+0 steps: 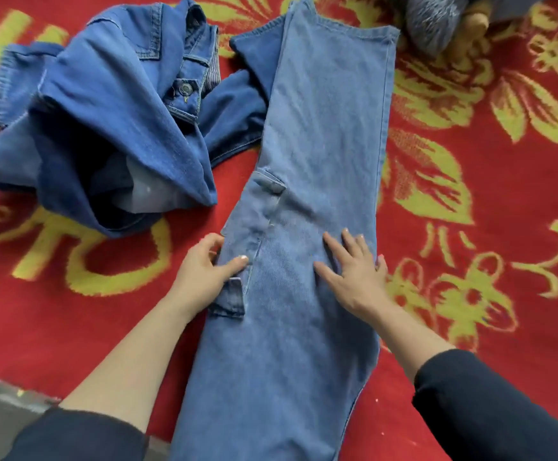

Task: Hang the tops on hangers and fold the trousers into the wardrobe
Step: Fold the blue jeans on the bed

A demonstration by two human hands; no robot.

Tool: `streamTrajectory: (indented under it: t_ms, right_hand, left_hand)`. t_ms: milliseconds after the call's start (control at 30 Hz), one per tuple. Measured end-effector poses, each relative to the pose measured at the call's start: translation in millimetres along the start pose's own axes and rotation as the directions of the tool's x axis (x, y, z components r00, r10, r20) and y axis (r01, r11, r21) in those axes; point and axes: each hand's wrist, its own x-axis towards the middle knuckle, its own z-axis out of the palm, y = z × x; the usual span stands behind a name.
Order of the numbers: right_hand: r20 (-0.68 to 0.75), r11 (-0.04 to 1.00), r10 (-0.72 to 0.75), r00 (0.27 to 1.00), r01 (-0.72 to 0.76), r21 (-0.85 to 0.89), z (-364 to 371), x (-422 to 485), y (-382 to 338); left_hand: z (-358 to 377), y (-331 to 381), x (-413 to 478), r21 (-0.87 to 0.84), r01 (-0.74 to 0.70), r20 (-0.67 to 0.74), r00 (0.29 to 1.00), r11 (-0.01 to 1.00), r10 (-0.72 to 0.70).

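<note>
A pair of light blue jeans (321,134) lies stretched lengthwise on the red blanket, legs stacked, hems at the far end. My left hand (201,274) rests at the jeans' left edge, thumb on the denim near a belt loop, its fingers curled by the edge. Flat on the right half of the jeans lies my right hand (354,271), fingers spread. A darker blue pair of jeans (111,121) sits crumpled at the left, its waistband button showing.
The red blanket (487,181) with yellow flower patterns covers the surface. A grey furry thing (434,21) and a tan object sit at the far right top. A grey floor strip (1,407) shows at the near left.
</note>
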Motion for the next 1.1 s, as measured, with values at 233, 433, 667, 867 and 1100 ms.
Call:
streamTrajectory:
  t_ms: [233, 433, 667, 867, 1100]
  right_hand:
    - [-0.186, 0.873, 0.401, 0.897, -0.312, 0.375, 59.2, -134.6, 32.1]
    - [0.084, 0.523, 0.521, 0.849, -0.396, 0.755, 138.6, -229.9, 22.1]
    - [0.31, 0.333, 0.31, 0.899, -0.408, 0.85, 184.1, -288.5, 18.1]
    - [0.321, 0.293, 0.251, 0.913, -0.387, 0.874, 190.1, -314.8, 13.4]
    - [0.481, 0.257, 0.169, 0.861, -0.509, 0.821, 190.7, -376.9, 15.0]
  left_hand:
    - [-13.9, -46.4, -73.8, -0.198, 0.338, 0.111, 0.94, 0.92, -0.322]
    - [-17.4, -134.2, -176.8, 0.004, 0.262, 0.207, 0.944, 0.965, -0.257]
    - [-25.3, -172.6, -229.9, 0.08, 0.279, 0.309, 0.906, 0.957, -0.29]
    - [-28.8, -158.0, -245.9, 0.133, 0.214, 0.333, 0.91, 0.968, -0.247]
    - [-37.7, -147.2, -306.9, 0.286, 0.315, 0.361, 0.839, 0.905, -0.406]
